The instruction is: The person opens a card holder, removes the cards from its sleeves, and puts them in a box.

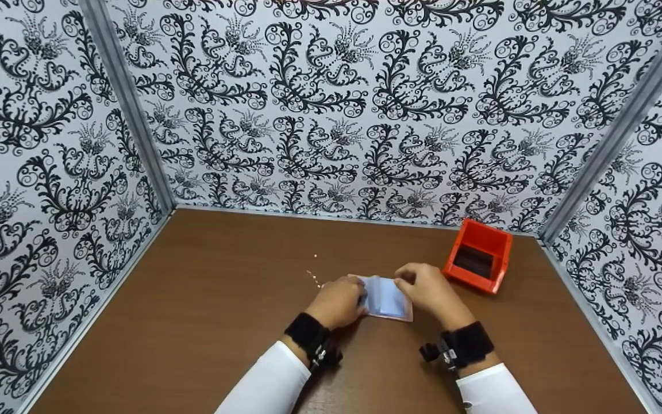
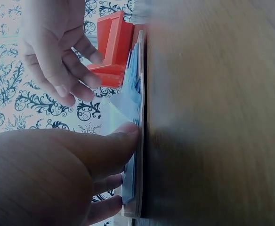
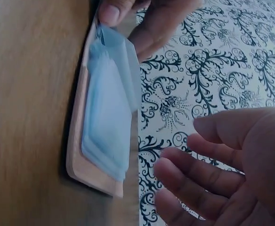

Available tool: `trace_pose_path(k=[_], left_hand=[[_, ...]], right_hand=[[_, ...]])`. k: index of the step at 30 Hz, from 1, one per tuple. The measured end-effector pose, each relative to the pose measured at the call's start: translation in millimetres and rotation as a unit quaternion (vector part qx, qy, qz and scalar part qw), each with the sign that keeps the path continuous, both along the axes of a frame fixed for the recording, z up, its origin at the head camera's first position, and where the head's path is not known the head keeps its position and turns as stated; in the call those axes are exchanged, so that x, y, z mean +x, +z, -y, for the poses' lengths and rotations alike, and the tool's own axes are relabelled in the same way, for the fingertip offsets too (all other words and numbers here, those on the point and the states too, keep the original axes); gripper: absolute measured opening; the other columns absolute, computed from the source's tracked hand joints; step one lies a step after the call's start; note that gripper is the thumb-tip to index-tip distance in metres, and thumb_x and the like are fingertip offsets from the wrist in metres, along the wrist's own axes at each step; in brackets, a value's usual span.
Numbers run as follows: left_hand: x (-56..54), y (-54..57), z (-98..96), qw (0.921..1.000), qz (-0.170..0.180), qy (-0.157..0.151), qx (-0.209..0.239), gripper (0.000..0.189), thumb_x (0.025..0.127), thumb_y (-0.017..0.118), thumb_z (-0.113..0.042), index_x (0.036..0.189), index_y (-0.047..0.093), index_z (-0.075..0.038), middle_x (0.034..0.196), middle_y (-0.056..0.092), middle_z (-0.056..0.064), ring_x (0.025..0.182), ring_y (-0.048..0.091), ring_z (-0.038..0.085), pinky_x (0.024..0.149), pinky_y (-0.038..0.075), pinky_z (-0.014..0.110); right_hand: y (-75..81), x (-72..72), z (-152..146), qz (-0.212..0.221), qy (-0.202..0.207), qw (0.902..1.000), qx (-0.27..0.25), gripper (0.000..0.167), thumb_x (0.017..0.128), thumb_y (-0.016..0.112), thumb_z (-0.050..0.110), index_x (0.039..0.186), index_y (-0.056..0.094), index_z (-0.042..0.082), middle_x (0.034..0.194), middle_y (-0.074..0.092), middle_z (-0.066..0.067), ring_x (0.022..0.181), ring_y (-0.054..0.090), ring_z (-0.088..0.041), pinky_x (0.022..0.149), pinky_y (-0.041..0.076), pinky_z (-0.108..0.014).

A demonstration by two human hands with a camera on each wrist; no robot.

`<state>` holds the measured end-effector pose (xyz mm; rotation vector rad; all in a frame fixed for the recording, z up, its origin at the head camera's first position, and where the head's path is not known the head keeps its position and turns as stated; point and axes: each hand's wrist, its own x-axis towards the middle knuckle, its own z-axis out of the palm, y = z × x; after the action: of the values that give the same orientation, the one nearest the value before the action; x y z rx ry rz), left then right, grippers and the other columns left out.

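A card holder (image 1: 391,302) with a tan cover and clear bluish plastic sleeves (image 3: 109,108) lies opened out on the brown table. My left hand (image 1: 339,299) grips its left side, the thumb (image 2: 123,136) on the sleeves and the other fingers at the outer edge. One sleeve stands partly lifted near the fold, beside the left thumb. Over the right side hovers my right hand (image 1: 428,290); in the right wrist view its fingers (image 3: 189,174) are loosely bent, apart from the sleeves and holding nothing.
A red open bin (image 1: 480,256) stands at the back right, just beyond my right hand. Several tiny white specks (image 1: 314,279) lie in a line left of the card holder. Patterned walls (image 1: 337,115) border the table (image 1: 222,276) at the back and sides.
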<state>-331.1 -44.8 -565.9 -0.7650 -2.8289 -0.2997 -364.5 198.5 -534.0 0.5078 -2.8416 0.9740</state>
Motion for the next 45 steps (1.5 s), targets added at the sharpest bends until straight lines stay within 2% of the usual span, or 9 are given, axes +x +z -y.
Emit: trace_pose_path(k=[4,7,11,15,20,29,34,39,45], left_hand=[[-0.3,0.5,0.4,1.0,0.002,-0.001,-0.002,0.022,0.098,0.087,-0.036,0.109,0.087,-0.017,0.135,0.08,0.002,0.12,0.078,0.026,0.09,0.068,0.048],[-1.3,0.6,0.6,1.0,0.0,0.002,-0.001,0.011,0.102,0.082,-0.027,0.106,0.086,-0.018,0.13,0.081,0.002,0.115,0.078,0.025,0.087,0.068,0.047],[-2.8,0.1,0.6,0.9997,0.006,0.016,0.017,0.009,0.1,0.075,-0.012,0.101,0.082,-0.017,0.118,0.08,0.001,0.103,0.078,0.023,0.083,0.066,0.046],[-3.2,0.2,0.9,0.9989,0.022,0.027,0.031,0.009,0.1,0.073,-0.01,0.103,0.079,-0.016,0.115,0.079,0.002,0.1,0.077,0.025,0.086,0.066,0.048],[-3.1,1.6,1.4,0.9988,0.022,0.022,0.037,0.013,0.098,0.073,-0.006,0.104,0.079,-0.015,0.114,0.078,0.003,0.099,0.077,0.025,0.088,0.066,0.047],[-4.8,2.3,2.2,0.9987,0.001,0.003,0.051,0.024,0.096,0.073,0.001,0.108,0.085,-0.016,0.109,0.081,0.004,0.095,0.08,0.024,0.082,0.067,0.046],[-3.9,3.3,2.6,0.9988,-0.017,-0.004,0.046,0.02,0.093,0.077,-0.001,0.103,0.086,-0.016,0.104,0.082,0.003,0.091,0.08,0.025,0.078,0.066,0.045],[-3.5,3.3,2.2,0.999,-0.021,-0.004,0.039,0.015,0.094,0.078,-0.004,0.101,0.085,-0.016,0.104,0.081,0.003,0.089,0.079,0.025,0.075,0.065,0.045],[-3.4,1.6,1.2,0.999,-0.03,0.003,0.032,0.016,0.091,0.079,-0.006,0.1,0.086,-0.017,0.099,0.079,0.001,0.085,0.079,0.024,0.072,0.064,0.044]], right_hand=[[-4.5,0.4,2.4,0.016,0.041,0.9988,0.019,0.018,0.101,0.08,0.012,0.116,0.084,0.002,0.108,0.085,-0.011,0.101,0.078,-0.026,0.098,0.065,-0.053],[-6.7,0.7,2.5,0.03,0.067,0.9969,0.031,0.02,0.101,0.08,0.012,0.118,0.084,0.001,0.109,0.085,-0.012,0.102,0.079,-0.026,0.098,0.066,-0.053],[-7.7,0.7,2.7,0.043,0.077,0.9955,0.034,0.022,0.101,0.08,0.012,0.119,0.083,0.0,0.113,0.085,-0.013,0.105,0.08,-0.028,0.1,0.065,-0.055],[-8.1,0.3,2.9,0.043,0.08,0.9951,0.039,0.023,0.101,0.081,0.013,0.12,0.084,0.001,0.115,0.085,-0.014,0.106,0.079,-0.029,0.102,0.065,-0.056],[-9.1,-0.3,2.7,0.03,0.085,0.9949,0.044,0.024,0.1,0.08,0.013,0.12,0.084,0.0,0.115,0.085,-0.015,0.107,0.08,-0.03,0.103,0.064,-0.057],[-6.1,3.8,6.3,0.003,0.102,0.9936,0.048,0.024,0.099,0.082,0.015,0.117,0.083,-0.001,0.114,0.085,-0.016,0.103,0.081,-0.031,0.097,0.066,-0.055],[2.8,12.2,14.2,0.01,0.127,0.9906,0.05,0.03,0.097,0.088,0.022,0.117,0.083,-0.001,0.117,0.082,-0.019,0.103,0.081,-0.035,0.092,0.067,-0.052],[2.6,18.3,25.9,-0.024,0.139,0.9886,0.051,0.034,0.092,0.094,0.024,0.112,0.082,-0.001,0.109,0.079,-0.017,0.099,0.078,-0.035,0.086,0.066,-0.046],[-2.0,23.3,33.8,-0.048,0.135,0.9877,0.064,0.033,0.087,0.097,0.017,0.112,0.083,0.0,0.11,0.077,-0.014,0.097,0.074,-0.031,0.088,0.064,-0.045]])
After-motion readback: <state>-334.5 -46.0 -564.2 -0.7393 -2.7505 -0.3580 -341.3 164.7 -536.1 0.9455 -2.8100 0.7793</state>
